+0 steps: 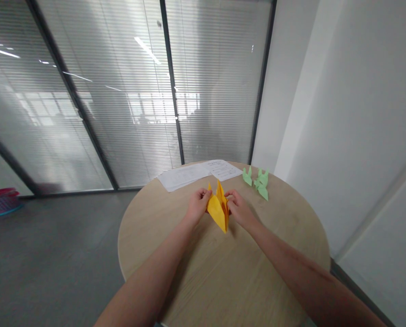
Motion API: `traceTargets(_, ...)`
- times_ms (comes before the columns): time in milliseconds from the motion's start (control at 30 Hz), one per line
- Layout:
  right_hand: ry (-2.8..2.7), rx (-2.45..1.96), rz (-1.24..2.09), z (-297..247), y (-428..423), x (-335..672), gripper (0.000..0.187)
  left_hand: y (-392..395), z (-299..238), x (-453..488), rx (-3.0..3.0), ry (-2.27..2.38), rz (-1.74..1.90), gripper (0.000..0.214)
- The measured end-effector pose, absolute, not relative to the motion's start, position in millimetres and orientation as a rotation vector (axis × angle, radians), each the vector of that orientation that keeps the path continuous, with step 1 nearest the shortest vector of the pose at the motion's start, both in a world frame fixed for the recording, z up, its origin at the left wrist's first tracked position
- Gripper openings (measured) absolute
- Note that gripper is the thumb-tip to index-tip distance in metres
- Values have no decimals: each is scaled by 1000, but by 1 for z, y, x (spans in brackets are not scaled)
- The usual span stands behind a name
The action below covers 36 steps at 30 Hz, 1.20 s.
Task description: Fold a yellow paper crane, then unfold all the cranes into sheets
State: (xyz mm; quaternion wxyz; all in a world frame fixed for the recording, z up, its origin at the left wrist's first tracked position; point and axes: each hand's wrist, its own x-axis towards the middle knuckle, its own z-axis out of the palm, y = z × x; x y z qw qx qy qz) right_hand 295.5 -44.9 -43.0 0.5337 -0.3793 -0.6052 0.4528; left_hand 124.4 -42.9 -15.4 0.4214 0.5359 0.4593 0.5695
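Note:
Between my two hands is a yellow folded paper piece (217, 212), held above the round table (203, 281). Two upright points rise at its top and a single point hangs down toward me. My left hand (199, 204) pinches its left side, thumb in front. On the right side, my right hand (237, 206) grips the folded layers with thumb and fingers; some fingertips are hidden behind the paper. Several pale green folded paper pieces (261, 181) lie beyond my right hand, with pointed tips like those of the yellow one.
White printed sheets (185, 175) lie overlapping at the table's far edge. Behind the table stands a glass partition (137, 113) with blinds, and a white wall (366, 136) is at the right. A red and blue basket (1, 202) sits on the grey floor at the far left.

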Motion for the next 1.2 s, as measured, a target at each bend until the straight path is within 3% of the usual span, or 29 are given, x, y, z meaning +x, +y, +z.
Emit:
traceTargets(167,-1419,-896,1034,-41,-46,297,29,-42,-18,125,1316,1169,1441,31)
traceTargets(367,-1454,-852,1037,-38,-49,295,21,-38,-23,125,1284,1224,1566,25)
traceTargets(533,-1446,-906,910,-40,-45,298,14,-52,-6,121,1670,1259,1779,14)
traceTargets(800,-1403,-956,857,-44,-39,301,11,-76,11,129,2316,1103,1386,13)
traceTargets(967,-1430,-968,776,-43,-37,303,7,-69,5,129,2203,1074,1440,8)
traceTargets(1200,-1436,-969,747,-43,-37,301,8,-66,0,125,2488,1319,1386,16)
